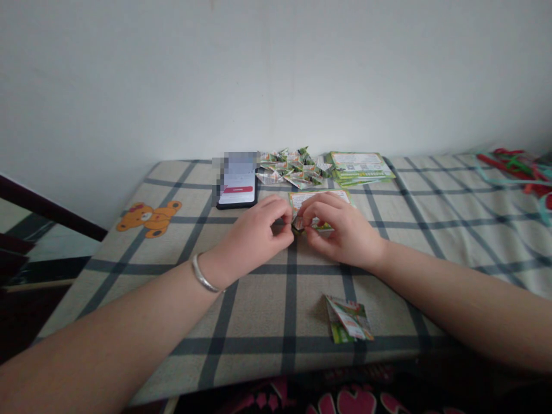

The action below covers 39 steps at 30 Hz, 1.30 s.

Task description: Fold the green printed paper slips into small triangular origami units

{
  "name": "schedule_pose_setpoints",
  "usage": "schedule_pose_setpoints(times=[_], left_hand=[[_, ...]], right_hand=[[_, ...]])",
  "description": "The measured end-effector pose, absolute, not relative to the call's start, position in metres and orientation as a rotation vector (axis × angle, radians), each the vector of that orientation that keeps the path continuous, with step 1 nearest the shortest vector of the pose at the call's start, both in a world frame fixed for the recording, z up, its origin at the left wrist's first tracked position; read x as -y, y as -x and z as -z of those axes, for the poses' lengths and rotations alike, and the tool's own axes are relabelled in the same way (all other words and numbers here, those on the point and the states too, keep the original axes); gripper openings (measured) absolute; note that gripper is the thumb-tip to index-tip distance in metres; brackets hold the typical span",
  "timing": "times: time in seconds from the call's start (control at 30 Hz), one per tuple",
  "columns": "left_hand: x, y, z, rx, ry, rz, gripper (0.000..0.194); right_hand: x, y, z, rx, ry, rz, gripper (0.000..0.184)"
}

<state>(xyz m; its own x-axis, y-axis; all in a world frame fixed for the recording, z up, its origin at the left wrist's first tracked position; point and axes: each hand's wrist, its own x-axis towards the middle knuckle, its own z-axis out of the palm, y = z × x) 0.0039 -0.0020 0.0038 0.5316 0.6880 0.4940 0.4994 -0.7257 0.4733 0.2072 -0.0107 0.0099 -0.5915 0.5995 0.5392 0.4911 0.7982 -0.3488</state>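
My left hand (263,233) and my right hand (338,229) meet over the middle of the table, fingers pinched on a small folded piece of printed paper (298,223) that they mostly hide. A flat printed paper sheet (297,199) lies just behind, partly under my right hand. Nearer to me rests a folded paper piece (348,319) with green and white print. At the back, several folded paper pieces (293,169) are heaped together. To their right sits a stack of printed sheets (362,167).
A phone (237,181) with its screen lit lies left of the heap. The checked tablecloth (250,322) covers the table, which meets a white wall (267,75). An orange bear picture (149,219) is at the left, and red and teal strands (513,169) lie at the far right.
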Motion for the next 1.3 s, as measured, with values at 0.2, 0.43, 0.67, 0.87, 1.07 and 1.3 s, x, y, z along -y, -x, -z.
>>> schedule_pose_setpoints(times=[0.2, 0.43, 0.67, 0.87, 1.07, 1.3], left_hand=[[0.002, -0.003, -0.003, -1.011, -2.453, -1.013, 0.019], [0.001, -0.002, -0.003, -0.984, -2.466, -0.988, 0.022], [0.000, -0.001, -0.002, -0.990, -2.441, -0.981, 0.020], [0.000, -0.002, -0.003, -0.961, -2.381, -1.001, 0.011], [-0.001, -0.004, -0.001, -1.010, -2.348, -1.032, 0.011], [-0.005, -0.003, 0.007, -0.998, -2.183, -1.049, 0.009]], right_hand=[[0.011, -0.208, -0.009, 2.289, 0.846, -0.230, 0.014], [0.012, -0.208, -0.008, 2.318, 0.848, -0.205, 0.014], [0.013, -0.208, -0.005, 2.285, 0.954, -0.239, 0.008], [0.008, -0.210, 0.000, 2.296, 0.879, -0.282, 0.009], [0.009, -0.209, -0.001, 2.282, 0.881, -0.304, 0.008], [0.007, -0.208, -0.002, 2.128, 0.877, -0.439, 0.006]])
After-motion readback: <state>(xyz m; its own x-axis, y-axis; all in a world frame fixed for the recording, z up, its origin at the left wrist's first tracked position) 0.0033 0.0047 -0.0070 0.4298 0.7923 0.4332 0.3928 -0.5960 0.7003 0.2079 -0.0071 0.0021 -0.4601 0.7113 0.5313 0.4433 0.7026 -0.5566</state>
